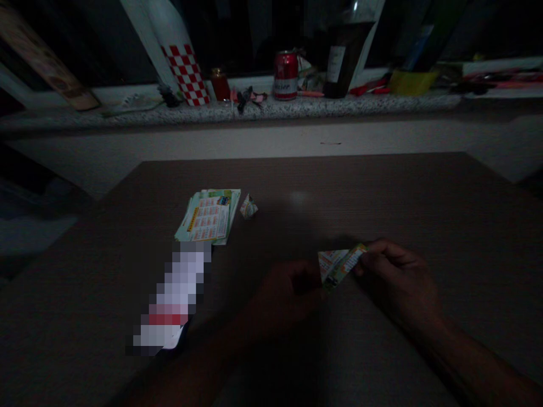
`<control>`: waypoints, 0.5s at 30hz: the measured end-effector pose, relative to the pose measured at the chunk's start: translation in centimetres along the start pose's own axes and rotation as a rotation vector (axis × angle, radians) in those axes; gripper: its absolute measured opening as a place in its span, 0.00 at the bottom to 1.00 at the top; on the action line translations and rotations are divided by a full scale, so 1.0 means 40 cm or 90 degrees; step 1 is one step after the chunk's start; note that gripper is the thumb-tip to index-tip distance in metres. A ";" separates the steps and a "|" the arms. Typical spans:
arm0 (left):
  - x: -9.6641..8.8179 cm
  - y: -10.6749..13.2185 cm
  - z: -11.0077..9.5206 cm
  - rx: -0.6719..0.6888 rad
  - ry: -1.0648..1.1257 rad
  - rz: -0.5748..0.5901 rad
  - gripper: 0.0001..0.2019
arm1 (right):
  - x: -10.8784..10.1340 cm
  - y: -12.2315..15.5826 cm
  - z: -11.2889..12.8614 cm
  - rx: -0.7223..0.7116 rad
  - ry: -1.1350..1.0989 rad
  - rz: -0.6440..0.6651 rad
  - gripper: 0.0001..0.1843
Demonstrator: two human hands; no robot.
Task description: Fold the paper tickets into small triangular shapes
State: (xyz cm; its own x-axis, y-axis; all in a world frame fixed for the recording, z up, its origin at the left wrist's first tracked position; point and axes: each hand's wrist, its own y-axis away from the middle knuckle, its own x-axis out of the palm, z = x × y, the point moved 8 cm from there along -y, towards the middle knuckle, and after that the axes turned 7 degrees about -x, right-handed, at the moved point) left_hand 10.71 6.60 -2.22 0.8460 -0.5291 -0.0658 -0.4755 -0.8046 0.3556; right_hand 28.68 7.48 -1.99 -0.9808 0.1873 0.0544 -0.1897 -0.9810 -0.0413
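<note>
A small folded piece of printed paper (339,265) is held just above the dark wooden table (382,192) near its front. My right hand (399,277) pinches the paper's right corner with curled fingers. My left hand (288,294) grips its left edge; the fingers are closed, though the dim light hides detail. A small folded paper shape (248,207) rests on the table further back, beside a stack of printed paper sheets (208,217).
A blurred oblong object (172,299) lies on the table's left. Behind the table runs a speckled stone ledge (127,116) with a red can (285,75), a dark bottle (343,56), a red jar (220,85) and a red-and-white checkered item (186,70).
</note>
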 end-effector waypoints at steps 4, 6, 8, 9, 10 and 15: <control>0.004 0.004 -0.010 0.023 0.044 -0.012 0.15 | 0.008 0.009 0.022 -0.033 0.069 0.007 0.10; -0.008 0.006 -0.011 0.025 0.041 -0.068 0.16 | 0.019 0.015 0.036 -0.058 0.090 0.017 0.08; -0.017 0.008 -0.013 0.034 0.028 -0.115 0.15 | 0.032 0.021 0.053 -0.101 0.098 0.029 0.05; -0.020 0.009 -0.016 0.044 0.022 -0.129 0.13 | 0.040 0.024 0.059 -0.119 0.099 0.040 0.04; -0.022 0.011 -0.019 0.056 0.014 -0.141 0.12 | 0.046 0.026 0.064 -0.134 0.098 0.051 0.04; -0.035 0.022 -0.036 0.085 -0.032 -0.179 0.08 | 0.060 0.031 0.077 -0.171 0.110 0.082 0.02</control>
State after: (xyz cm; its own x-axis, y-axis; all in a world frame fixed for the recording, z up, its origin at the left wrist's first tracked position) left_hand 9.46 7.03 -0.47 0.9374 -0.2905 -0.1922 -0.2545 -0.9479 0.1918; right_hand 26.22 6.55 1.17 -0.9864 0.0909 -0.1369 -0.0461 -0.9528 -0.3000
